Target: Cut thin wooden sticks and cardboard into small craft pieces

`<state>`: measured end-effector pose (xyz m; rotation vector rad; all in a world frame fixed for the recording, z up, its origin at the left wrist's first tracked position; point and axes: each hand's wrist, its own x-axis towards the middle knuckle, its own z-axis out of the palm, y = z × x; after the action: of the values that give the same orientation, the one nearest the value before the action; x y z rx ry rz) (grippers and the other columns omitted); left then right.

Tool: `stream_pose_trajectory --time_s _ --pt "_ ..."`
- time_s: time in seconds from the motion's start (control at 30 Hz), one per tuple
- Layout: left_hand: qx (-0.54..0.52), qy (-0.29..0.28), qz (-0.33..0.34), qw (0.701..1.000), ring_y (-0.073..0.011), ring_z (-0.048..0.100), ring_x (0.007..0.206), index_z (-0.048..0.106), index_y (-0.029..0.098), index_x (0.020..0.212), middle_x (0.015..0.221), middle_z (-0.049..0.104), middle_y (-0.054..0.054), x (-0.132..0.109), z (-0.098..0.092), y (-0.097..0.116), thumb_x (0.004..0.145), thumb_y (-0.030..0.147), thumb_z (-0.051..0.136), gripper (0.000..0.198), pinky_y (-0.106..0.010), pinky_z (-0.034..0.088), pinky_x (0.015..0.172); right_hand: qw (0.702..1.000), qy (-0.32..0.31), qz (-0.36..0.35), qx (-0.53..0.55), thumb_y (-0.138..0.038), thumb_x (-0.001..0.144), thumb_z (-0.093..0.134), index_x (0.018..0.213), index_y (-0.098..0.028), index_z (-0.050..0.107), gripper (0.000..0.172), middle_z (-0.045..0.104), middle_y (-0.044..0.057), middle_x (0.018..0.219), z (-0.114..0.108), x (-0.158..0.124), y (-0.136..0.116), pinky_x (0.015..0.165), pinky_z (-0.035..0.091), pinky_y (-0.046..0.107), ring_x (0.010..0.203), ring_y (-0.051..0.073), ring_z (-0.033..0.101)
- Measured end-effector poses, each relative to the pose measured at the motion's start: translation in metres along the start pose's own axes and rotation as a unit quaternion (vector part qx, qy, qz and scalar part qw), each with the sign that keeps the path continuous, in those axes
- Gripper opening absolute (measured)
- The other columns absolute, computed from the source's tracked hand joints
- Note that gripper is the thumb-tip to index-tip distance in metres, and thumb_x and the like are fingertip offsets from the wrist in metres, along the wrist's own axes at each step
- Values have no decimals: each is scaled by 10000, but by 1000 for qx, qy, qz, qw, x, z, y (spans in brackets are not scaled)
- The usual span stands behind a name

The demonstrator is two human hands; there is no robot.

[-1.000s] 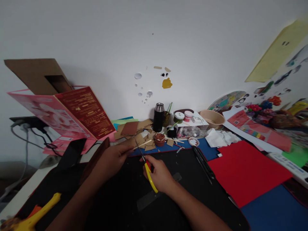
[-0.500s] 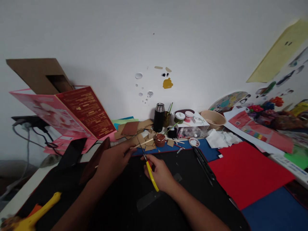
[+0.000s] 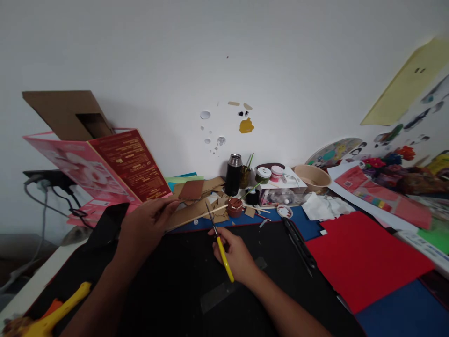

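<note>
My left hand [image 3: 145, 227] is closed at the near end of a thin wooden stick [image 3: 191, 219], fingers bent together. The stick slants up to the right, toward a jar of brown paint [image 3: 235, 207]. My right hand [image 3: 233, 252] grips yellow-handled scissors [image 3: 224, 260], blades pointing up and away. In this view the blades cross the stick; I cannot tell whether they touch it. Behind the stick lie torn cardboard pieces [image 3: 217, 216] and a brown-painted square [image 3: 191, 190].
A black mat [image 3: 168, 285] covers the desk front. At the back stand a black flask [image 3: 233, 175], paint pots [image 3: 263, 175] and a beige bowl [image 3: 312, 179]. Red paper [image 3: 368, 257] and a black utility knife [image 3: 298, 241] lie right. A pink-red folder [image 3: 129, 164] stands left.
My left hand has moved left, away from the scissors, and the brown piece beside it no longer shows. My right hand keeps hold of the scissors, hardly moved. The view has shifted slightly.
</note>
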<state>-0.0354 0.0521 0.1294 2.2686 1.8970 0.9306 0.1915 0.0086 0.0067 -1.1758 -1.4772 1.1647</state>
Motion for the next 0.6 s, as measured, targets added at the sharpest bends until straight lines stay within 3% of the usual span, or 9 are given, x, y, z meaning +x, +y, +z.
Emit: stream_pose_trajectory --time_s 0.43,0.6 --pt "11 -90 0 996 -269 742 970 796 279 1072 1071 815 -39 0 3 8 980 515 428 447 -328 517 784 1000 -12 6 6 -199 783 624 1182 -175 681 403 433 -76 641 0 -2 -2 527 275 213 558 102 347" --pt "18 -134 44 990 -272 737 1020 774 265 1130 1147 800 -54 -2 15 9 982 479 441 423 -345 537 841 1000 -15 -6 8 -190 799 616 1185 -177 673 391 425 -76 646 0 -2 -2 531 275 209 563 99 344"
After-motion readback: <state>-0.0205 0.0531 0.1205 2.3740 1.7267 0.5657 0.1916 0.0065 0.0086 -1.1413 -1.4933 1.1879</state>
